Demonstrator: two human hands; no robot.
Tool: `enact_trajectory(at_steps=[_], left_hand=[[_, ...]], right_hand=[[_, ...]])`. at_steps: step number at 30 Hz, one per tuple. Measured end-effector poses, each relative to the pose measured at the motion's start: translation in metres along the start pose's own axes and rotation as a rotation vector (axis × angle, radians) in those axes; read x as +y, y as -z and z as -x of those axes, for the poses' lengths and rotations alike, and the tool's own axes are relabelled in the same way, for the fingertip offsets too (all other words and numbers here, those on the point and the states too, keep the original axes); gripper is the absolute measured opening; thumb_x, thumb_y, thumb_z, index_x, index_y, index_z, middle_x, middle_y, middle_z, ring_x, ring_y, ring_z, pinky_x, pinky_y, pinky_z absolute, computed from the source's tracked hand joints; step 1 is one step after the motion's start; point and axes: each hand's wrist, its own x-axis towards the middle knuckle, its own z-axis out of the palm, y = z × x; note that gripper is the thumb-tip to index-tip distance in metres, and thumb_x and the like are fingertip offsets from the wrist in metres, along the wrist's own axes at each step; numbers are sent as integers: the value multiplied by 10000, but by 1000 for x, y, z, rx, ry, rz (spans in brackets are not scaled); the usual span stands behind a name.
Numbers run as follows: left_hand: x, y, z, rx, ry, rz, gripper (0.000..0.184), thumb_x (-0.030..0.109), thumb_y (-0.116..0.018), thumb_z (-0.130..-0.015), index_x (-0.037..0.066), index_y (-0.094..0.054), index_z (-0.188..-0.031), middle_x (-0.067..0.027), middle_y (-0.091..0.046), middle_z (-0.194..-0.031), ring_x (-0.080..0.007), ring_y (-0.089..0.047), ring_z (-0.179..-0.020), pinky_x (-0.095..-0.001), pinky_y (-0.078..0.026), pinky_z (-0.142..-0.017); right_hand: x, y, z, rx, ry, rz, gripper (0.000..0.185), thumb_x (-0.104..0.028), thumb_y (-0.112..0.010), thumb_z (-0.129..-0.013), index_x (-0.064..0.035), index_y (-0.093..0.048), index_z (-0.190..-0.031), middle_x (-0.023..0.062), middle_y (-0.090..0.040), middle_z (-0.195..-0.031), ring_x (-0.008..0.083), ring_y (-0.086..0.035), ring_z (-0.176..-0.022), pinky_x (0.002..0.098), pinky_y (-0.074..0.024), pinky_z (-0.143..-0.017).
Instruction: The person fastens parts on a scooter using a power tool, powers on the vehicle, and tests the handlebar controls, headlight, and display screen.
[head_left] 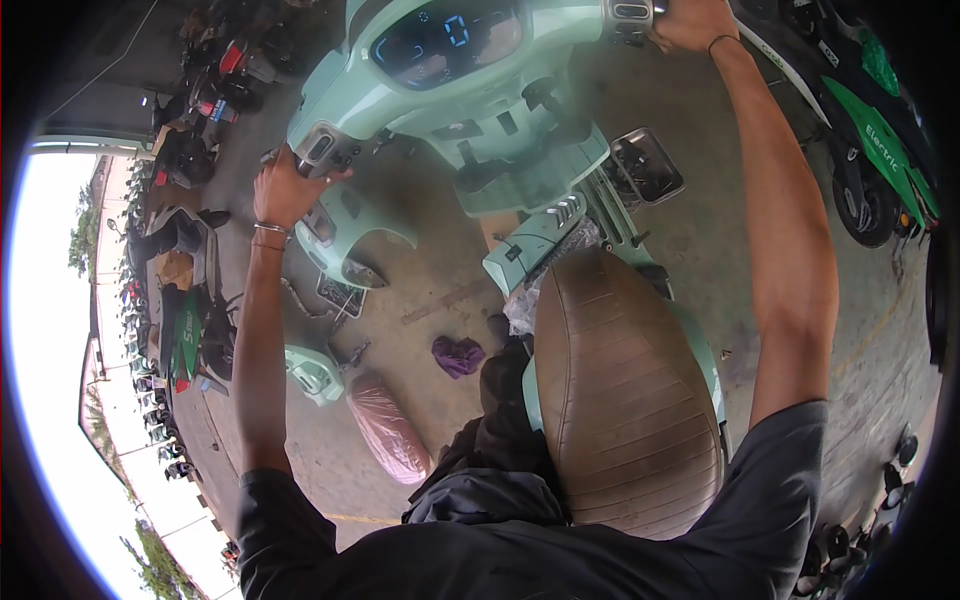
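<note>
Across the centre stands one mint scooter (540, 75) with one brown seat (625, 390) and two handlebar ends (322, 148), the left grip (286, 188) clamped on one, the right grip (697, 22) on the other. Left, on the floor (430, 270), lies one purple cloth (458, 356).

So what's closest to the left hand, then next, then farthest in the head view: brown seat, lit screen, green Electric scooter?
From the left hand:
1. Lit screen, top middle.
2. Brown seat, lower middle.
3. Green Electric scooter, far right.
</note>
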Motion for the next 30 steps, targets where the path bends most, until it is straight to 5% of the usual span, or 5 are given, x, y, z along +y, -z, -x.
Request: enact_trajectory(at_steps=[15,19,21,22,30], left_hand=[[1,7,-1,-54,-83,113,926,619,-866,-552,-36,-562,-1131,-221,-688,-978,-400,-668,-938,-475,-527,-826],[10,20,0,-113,-18,148,914,618,-859,-565,-11,-570,-1162,-212,-683,-1037,-397,-661,-971,-476,-520,-845],[18,30,2,-87,-51,157,953,624,-857,-559,5,-566,-1223,-207,-675,-1084,-393,-653,-1008,-473,-515,-867],[18,32,-1,-149,-6,137,996,632,-852,-557,24,-548,-1285,-196,-670,-1125,-388,-644,-1042,-466,-512,-892],[15,32,-1,-128,-30,185,1054,669,-832,-548,26,-527,-1325,-199,-655,-1183,-371,-630,-1098,-458,-504,-935]], right_hand=[[3,9,2,-114,-38,-91,727,-264,-729,-695,-107,-470,-1356,179,-492,-1332,405,-583,-1128,470,-484,-962],[12,13,13,-179,134,-144,1030,-516,-862,-586,-97,-424,-1419,181,-412,-1417,431,-401,-1329,512,-338,-1104],[20,-6,21,-38,186,-90,908,-510,-837,-625,-137,-494,-1379,59,-459,-1387,280,-452,-1308,483,-363,-1086],[19,-7,22,-36,197,-54,1107,-657,-830,-503,-135,-473,-1411,47,-436,-1415,264,-430,-1342,502,-319,-1123],[9,-9,39,-22,159,-105,1017,-706,-784,-567,-69,-537,-1320,72,-524,-1307,257,-463,-1278,439,-291,-1084]])
